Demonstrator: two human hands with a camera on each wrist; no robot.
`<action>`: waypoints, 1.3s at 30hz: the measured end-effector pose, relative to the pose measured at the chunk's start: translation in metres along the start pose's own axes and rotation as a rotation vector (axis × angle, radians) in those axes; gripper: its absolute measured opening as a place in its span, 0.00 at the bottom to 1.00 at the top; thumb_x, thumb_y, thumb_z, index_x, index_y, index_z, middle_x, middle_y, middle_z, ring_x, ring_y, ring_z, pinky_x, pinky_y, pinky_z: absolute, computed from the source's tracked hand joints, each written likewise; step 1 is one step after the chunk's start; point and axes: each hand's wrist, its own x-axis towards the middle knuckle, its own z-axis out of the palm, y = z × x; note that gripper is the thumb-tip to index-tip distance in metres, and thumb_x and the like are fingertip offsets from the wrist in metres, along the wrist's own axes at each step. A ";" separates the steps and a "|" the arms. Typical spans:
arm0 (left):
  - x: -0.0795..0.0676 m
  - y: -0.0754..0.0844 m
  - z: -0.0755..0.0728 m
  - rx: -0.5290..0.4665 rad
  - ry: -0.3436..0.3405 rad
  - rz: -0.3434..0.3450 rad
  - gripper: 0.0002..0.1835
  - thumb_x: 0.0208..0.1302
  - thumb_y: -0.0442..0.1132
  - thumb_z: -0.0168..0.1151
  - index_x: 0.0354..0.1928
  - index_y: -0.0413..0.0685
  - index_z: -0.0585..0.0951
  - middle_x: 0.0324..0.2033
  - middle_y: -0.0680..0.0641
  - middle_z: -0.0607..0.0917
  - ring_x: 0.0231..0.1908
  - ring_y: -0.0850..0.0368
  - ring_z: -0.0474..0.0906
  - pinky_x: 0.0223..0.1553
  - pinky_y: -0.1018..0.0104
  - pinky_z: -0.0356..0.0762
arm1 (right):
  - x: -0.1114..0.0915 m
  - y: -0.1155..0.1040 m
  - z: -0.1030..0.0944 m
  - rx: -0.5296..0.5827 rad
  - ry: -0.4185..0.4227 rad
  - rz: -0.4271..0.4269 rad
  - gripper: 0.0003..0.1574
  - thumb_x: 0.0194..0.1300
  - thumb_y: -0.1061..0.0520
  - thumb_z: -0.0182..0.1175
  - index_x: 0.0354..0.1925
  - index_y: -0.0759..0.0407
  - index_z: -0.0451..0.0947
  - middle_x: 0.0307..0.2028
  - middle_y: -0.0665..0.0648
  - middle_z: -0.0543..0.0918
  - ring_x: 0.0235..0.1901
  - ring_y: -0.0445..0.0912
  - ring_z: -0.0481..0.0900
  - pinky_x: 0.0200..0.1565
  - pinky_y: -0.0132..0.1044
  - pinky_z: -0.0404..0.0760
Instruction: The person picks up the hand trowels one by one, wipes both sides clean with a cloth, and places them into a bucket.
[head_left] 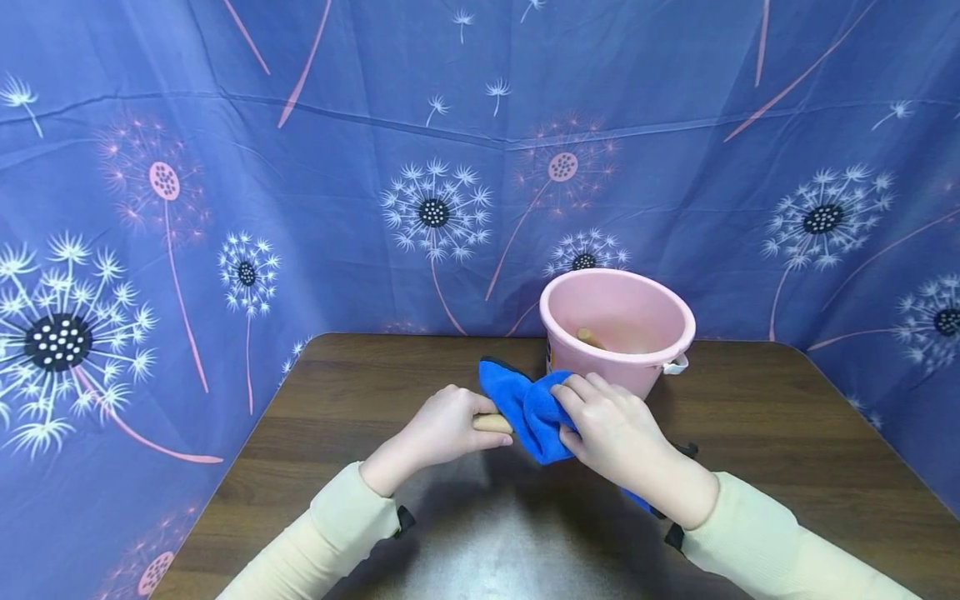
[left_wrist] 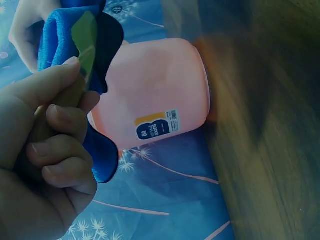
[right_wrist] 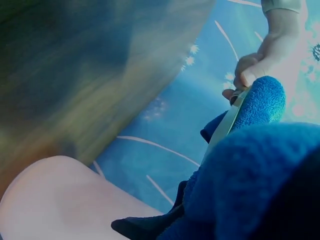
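My left hand [head_left: 450, 429] grips the light wooden handle of a utensil [head_left: 492, 423], fingers curled round it. From the left wrist view, the utensil's flat, narrow part [left_wrist: 86, 42] runs on from the handle into a blue cloth [left_wrist: 56, 37]. With my right hand [head_left: 611, 421] I hold the fluffy, dark-edged cloth [head_left: 546, 421] folded over that flat part. The cloth hides the utensil's far end, so I cannot tell its exact kind. In the right wrist view, the pale strip of the utensil [right_wrist: 225, 122] shows along the cloth's edge.
A pink bucket [head_left: 555, 321] stands on the brown wooden table [head_left: 375, 367] just behind my right hand. Inside it lies a tan wooden piece [head_left: 588, 337]. A blue dandelion-print curtain [head_left: 337, 208] hangs behind the table and at its sides.
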 end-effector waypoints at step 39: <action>-0.014 -0.003 -0.002 0.061 0.035 0.009 0.10 0.49 0.50 0.72 0.20 0.59 0.81 0.10 0.65 0.63 0.13 0.71 0.54 0.16 0.74 0.52 | -0.018 0.013 0.013 -0.075 0.030 -0.063 0.18 0.41 0.61 0.67 0.36 0.63 0.80 0.30 0.58 0.81 0.28 0.51 0.74 0.27 0.38 0.77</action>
